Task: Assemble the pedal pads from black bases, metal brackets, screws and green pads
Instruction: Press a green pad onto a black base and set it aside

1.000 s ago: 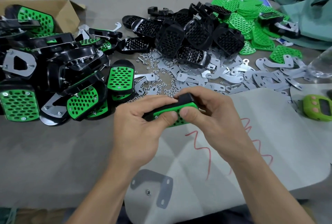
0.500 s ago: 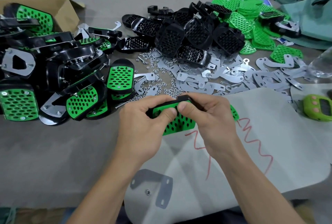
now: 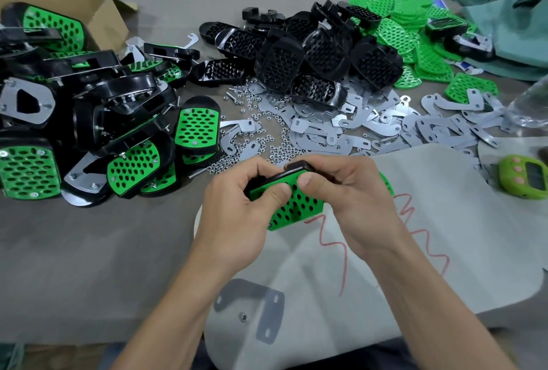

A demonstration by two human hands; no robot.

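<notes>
Both hands hold one pedal pad above the table's middle: a black base with a perforated green pad on its face, tilted toward me. My left hand grips its left end, thumb on the green pad. My right hand grips the right end, thumb pressing the pad's upper edge. A pile of bare black bases lies behind, with loose green pads to the right of it and flat metal brackets and small nuts and screws in front.
Finished pedals are heaped at the left beside a cardboard box. A metal bracket with a nut lies near the front edge on a grey sheet. A green timer sits at the right.
The pedal pad has been tipped so its green face shows more and extends lower toward me. Both hands stayed at nearly the same spot, thumbs still on the pad.
</notes>
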